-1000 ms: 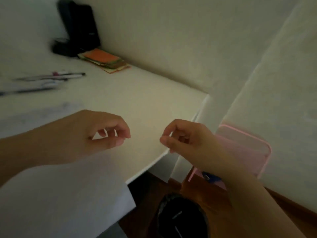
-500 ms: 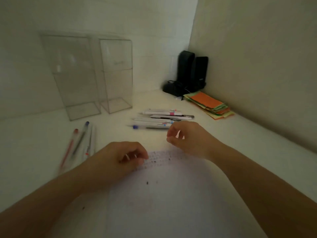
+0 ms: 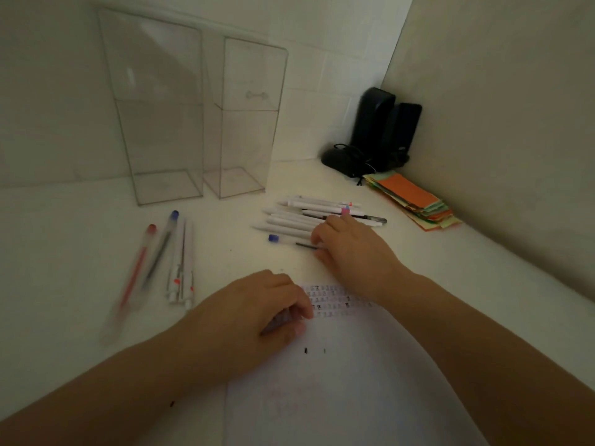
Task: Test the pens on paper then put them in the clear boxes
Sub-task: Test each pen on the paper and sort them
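My right hand (image 3: 351, 249) curls over the blue-capped pen (image 3: 291, 241) at 12 o'clock; grasp unclear. My left hand (image 3: 257, 313), fingers curled, rests on the paper (image 3: 347, 391), apparently holding nothing.

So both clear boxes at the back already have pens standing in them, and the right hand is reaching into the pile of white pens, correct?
Not quite. The head view shows both clear boxes empty; the right hand does reach into the white pens.

L hand (image 3: 257, 312) rests curled on paper (image 3: 338, 381) w/ rows of marks. R hand (image 3: 351, 246) on pile of white pens (image 3: 299, 217), fingers at blue-capped pen (image 3: 291, 241). Two clear boxes (image 3: 199, 123) upright behind; 4-5 pens (image 3: 161, 252) at left.
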`<state>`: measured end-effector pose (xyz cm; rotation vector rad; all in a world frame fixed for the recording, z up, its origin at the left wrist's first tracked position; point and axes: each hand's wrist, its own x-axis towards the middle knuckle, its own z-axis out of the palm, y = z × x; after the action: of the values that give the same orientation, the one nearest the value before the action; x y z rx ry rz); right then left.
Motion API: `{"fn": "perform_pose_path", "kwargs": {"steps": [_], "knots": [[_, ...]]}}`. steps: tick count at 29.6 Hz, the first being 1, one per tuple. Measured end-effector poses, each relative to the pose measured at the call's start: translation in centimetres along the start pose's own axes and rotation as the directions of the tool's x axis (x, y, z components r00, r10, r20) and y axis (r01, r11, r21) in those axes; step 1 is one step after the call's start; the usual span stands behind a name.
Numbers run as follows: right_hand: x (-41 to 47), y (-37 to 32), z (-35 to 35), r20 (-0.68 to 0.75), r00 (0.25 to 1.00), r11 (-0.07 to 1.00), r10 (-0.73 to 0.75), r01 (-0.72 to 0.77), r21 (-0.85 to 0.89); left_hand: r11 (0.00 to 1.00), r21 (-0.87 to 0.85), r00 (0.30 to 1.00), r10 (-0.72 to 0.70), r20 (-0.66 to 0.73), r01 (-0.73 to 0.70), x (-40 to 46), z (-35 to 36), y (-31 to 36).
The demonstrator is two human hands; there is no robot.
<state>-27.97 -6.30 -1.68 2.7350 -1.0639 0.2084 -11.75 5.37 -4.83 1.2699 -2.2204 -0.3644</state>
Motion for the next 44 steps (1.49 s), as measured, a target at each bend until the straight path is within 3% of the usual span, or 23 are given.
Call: {"fn": "perform_pose_path", "kwargs": {"steps": [4,6,7,9,11,13,14,19,23,28,44], "knots": [[-2.2,-0.6,-0.7,-0.045,0.999,0.996,-0.013,0.016,0.083,0.999,0.05,1.0,0.005,-0.03,-0.003,-0.2,0.0,0.0],[-3.9,-1.1,-2.4,-0.117,0.977,0.927,0.179,-0.128,0.352,0.996,0.092,0.998,0.001,-0.066,0.005,-0.3,-0.1,0.3],[-4.9,-1.3,-3.3,-0.104,0.95,0.798,0.296,-0.186,0.573,0.996,0.093,0.996,-0.002,-0.09,0.011,-0.3,-0.1,0.5],[-6.9,-2.1,-4.6,0.052,0.917,0.328,0.396,-0.194,0.924,0.998,0.057,0.994,-0.025,-0.106,0.031,-0.3,-0.2,1.5],[-8.6,-3.0,-4.5,0.142,0.926,-0.026,0.349,-0.142,0.989,0.998,-0.022,0.994,-0.056,-0.093,0.054,-0.3,-0.2,2.7],[-9.4,-3.5,-3.7,0.193,0.933,-0.231,0.305,-0.124,0.965,0.996,-0.07,0.995,-0.063,-0.083,0.057,-0.3,0.0,3.6],[-9.4,-3.5,-3.4,0.212,0.934,-0.279,0.287,-0.13,0.952,0.997,-0.061,0.995,-0.054,-0.08,0.05,-0.2,0.1,3.8],[-8.5,-3.2,-2.3,0.239,0.938,-0.191,0.252,-0.194,0.962,0.999,0.035,0.988,-0.027,-0.15,0.033,0.1,0.7,3.0],[-8.7,-3.6,-2.0,0.237,0.949,-0.172,0.207,-0.203,0.964,1.0,0.025,0.998,-0.007,-0.061,0.009,-0.2,0.9,3.1],[-9.1,-3.8,-2.4,0.148,0.988,-0.178,0.043,-0.138,0.974,0.985,0.16,0.996,0.066,-0.052,-0.057,-0.3,0.5,3.8],[-9.2,-2.3,-2.6,0.113,0.994,-0.212,0.007,-0.109,0.971,0.999,0.028,0.997,-0.029,-0.068,0.031,0.0,0.8,4.0]]}}
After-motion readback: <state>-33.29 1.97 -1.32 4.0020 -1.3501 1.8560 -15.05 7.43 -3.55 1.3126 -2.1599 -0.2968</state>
